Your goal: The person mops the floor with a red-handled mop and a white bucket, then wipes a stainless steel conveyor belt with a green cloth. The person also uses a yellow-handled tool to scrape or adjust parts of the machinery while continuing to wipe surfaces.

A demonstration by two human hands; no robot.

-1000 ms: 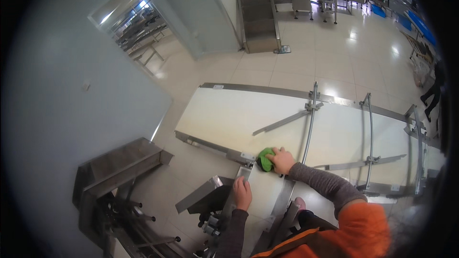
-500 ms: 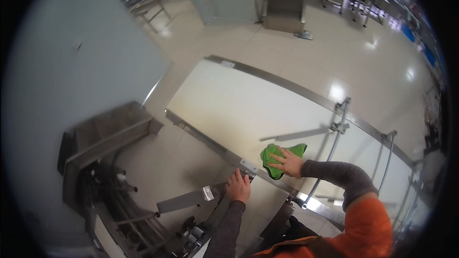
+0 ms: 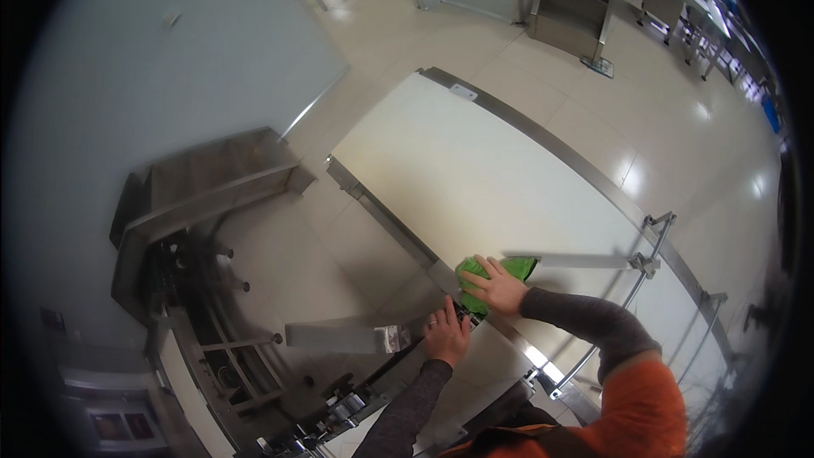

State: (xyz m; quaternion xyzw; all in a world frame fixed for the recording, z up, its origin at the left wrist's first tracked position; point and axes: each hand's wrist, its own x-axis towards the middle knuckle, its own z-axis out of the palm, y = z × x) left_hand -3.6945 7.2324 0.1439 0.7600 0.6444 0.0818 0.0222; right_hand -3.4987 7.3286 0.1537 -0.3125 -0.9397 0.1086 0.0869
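Note:
My right hand [image 3: 498, 288] presses on a crumpled green cloth [image 3: 471, 275], its fingers spread over the top. The cloth lies on the white conveyor belt [image 3: 475, 174], close to the near metal side rail. Just left of it, my left hand [image 3: 447, 335] rests at a small metal fitting on that rail. Its fingers are stretched out and hold nothing I can see. A flat metal guide bar [image 3: 585, 261] reaches over the belt right beside the cloth, carried by a clamp [image 3: 646, 265] on a cross rod.
A second metal guide arm [image 3: 343, 339] juts out left of my left hand. Farther left stands a stainless steel chute [image 3: 220, 174] with machine parts below. A grey panel [image 3: 212, 59] rises at upper left. Metal steps [image 3: 572, 13] stand on the tiled floor beyond the belt.
The view has shifted, so the belt sits farther right and more steeply angled. My right hand and the cloth have come nearer to the near rail and my left hand.

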